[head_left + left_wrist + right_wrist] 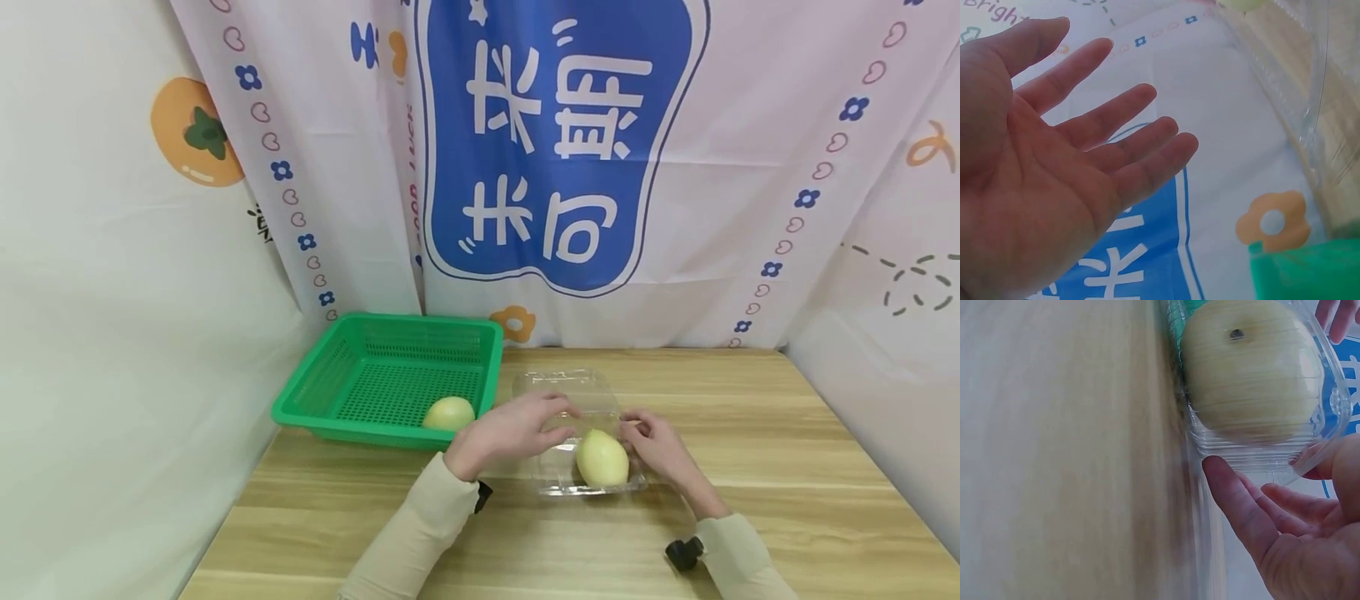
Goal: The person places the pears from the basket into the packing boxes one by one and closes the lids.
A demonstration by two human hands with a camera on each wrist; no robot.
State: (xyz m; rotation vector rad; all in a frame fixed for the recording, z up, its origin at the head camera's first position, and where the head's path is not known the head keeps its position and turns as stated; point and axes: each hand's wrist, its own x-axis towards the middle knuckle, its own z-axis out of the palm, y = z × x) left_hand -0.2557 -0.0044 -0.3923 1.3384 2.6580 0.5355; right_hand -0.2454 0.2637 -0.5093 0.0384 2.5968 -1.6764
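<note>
At the left of the wooden table (810, 467) stood a green basket (352, 427), its longer sides running left to right. A pale fruit (450, 412) lay in its near right corner, partly hidden by the near wall.

Just right of the basket, the left hand (517, 429) hung over the left side of a clear container (553, 477); its fingers were extended and spread apart, with nothing between them.

The container sat open, its lid (566, 383) laid back toward the wall cloth (360, 167), so that base and lid together stretched away from the person, the far end leaning a little left. In the right part of the base rested a pale yellow fruit (602, 460). Its narrower end pointed away and slightly left, its long axis following that line, and the end with a dark spot faced the right wrist camera.

At the far right, the right hand (662, 452) pinched the container's right edge, thumb at the rim and fingertips against the outside.
</note>
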